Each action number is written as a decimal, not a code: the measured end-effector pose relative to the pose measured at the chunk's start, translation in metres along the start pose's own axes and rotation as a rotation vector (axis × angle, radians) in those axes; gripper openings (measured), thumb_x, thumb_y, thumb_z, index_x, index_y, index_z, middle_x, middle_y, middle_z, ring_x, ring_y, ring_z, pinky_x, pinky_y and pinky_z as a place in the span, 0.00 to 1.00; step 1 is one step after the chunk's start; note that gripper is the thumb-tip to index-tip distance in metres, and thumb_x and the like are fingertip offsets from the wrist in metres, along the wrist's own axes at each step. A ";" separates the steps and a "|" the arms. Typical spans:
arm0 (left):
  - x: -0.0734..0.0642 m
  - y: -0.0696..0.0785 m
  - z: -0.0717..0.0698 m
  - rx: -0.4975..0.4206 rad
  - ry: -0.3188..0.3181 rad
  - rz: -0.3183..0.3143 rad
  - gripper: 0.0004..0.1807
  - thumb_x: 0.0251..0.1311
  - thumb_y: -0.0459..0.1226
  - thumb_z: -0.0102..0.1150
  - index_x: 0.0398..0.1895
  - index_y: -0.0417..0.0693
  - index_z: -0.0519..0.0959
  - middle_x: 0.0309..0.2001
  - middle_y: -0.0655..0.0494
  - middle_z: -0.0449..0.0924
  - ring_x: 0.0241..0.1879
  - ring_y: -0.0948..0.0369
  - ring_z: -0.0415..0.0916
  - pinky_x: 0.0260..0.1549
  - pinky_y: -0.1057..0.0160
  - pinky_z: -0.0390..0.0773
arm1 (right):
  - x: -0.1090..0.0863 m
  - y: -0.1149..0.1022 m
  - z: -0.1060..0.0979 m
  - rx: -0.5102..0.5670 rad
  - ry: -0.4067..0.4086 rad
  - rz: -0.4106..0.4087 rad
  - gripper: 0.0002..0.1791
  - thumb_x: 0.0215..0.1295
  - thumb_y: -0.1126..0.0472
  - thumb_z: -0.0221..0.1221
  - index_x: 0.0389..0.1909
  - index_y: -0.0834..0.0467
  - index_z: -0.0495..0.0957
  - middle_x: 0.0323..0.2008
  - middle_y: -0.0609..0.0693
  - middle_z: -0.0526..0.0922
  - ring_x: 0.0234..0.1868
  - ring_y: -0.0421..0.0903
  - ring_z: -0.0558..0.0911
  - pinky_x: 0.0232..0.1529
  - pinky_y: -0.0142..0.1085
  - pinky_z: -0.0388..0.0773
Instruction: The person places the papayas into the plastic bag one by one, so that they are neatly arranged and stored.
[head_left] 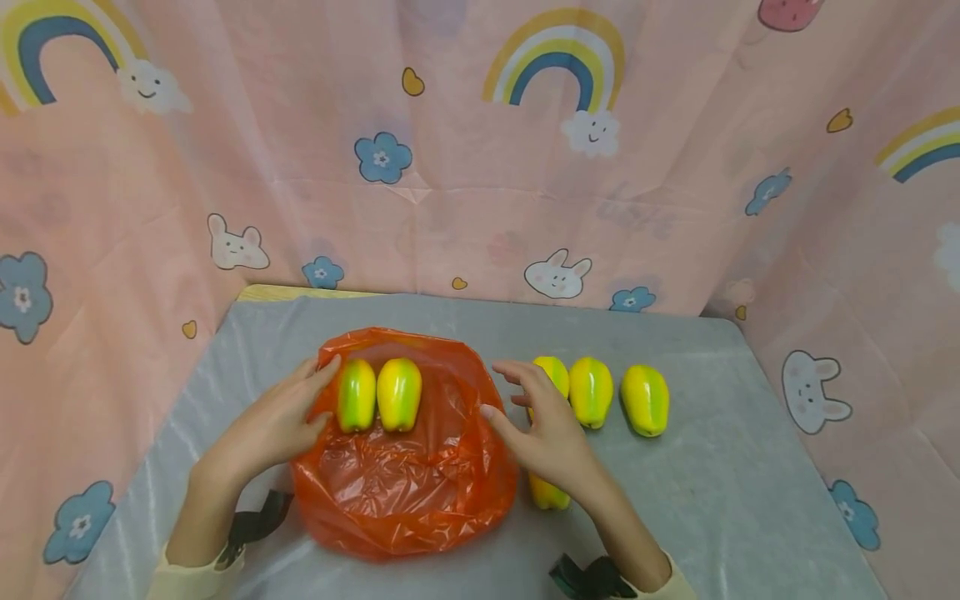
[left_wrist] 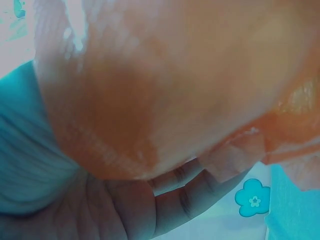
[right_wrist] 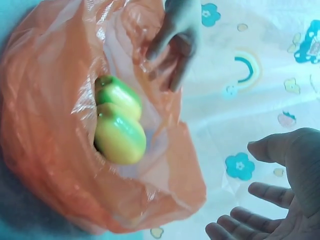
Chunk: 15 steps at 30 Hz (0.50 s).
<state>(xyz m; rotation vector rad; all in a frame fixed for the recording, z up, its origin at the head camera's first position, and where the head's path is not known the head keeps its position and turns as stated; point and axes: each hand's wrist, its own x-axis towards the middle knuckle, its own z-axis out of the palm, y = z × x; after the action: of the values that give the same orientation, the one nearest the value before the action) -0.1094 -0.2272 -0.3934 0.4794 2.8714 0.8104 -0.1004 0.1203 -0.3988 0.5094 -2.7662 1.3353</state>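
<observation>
A red plastic bag (head_left: 405, 533) lies with its mouth spread wide. Inside it, toward the back left, two yellow-green oblong fruits (head_left: 399, 394) sit side by side; the right wrist view also shows these fruits (right_wrist: 122, 137). My left hand (head_left: 281, 417) touches the bag's left rim with fingers and thumb spread; up close in the left wrist view, its fingers (left_wrist: 182, 200) extend behind the bag film. Beside the right rim, my right hand (head_left: 547, 433) is spread and holds nothing. In its wrist view this hand (right_wrist: 285, 200) is apart from the bag.
Several more yellow-green fruits (head_left: 646, 400) lie right of the bag, two partly hidden by my right hand. A grey cloth (head_left: 697, 500) covers the table. Pink patterned curtains (head_left: 450, 217) hang behind and at both sides.
</observation>
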 end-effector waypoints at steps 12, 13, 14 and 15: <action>-0.002 -0.003 -0.002 0.013 0.004 -0.011 0.41 0.64 0.27 0.64 0.80 0.32 0.61 0.79 0.30 0.61 0.73 0.32 0.68 0.66 0.31 0.76 | -0.017 0.030 -0.007 -0.032 0.036 0.099 0.32 0.70 0.54 0.69 0.73 0.52 0.72 0.71 0.54 0.74 0.68 0.57 0.79 0.64 0.58 0.83; -0.001 -0.002 -0.001 0.012 0.004 -0.011 0.41 0.65 0.27 0.64 0.80 0.32 0.60 0.79 0.30 0.61 0.74 0.33 0.68 0.66 0.31 0.75 | -0.018 0.032 -0.007 -0.041 0.038 0.110 0.32 0.70 0.53 0.69 0.72 0.52 0.72 0.71 0.54 0.74 0.68 0.57 0.79 0.65 0.58 0.83; -0.001 -0.002 -0.001 0.012 0.003 -0.012 0.41 0.65 0.27 0.64 0.81 0.32 0.60 0.79 0.30 0.61 0.74 0.32 0.68 0.66 0.31 0.75 | -0.020 0.035 -0.008 -0.053 0.041 0.121 0.32 0.70 0.53 0.69 0.72 0.52 0.72 0.70 0.54 0.75 0.67 0.57 0.79 0.65 0.58 0.83; -0.001 -0.002 -0.001 0.011 0.004 -0.011 0.41 0.65 0.27 0.64 0.81 0.32 0.60 0.80 0.30 0.60 0.74 0.33 0.68 0.66 0.31 0.75 | -0.022 0.036 -0.008 -0.063 0.045 0.129 0.32 0.70 0.52 0.69 0.72 0.53 0.72 0.70 0.54 0.75 0.67 0.57 0.79 0.64 0.59 0.83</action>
<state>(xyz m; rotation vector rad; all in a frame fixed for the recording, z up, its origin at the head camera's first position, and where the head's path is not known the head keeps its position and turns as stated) -0.1088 -0.2296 -0.3935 0.4629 2.8811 0.7952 -0.0914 0.1539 -0.4247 0.2987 -2.8372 1.2607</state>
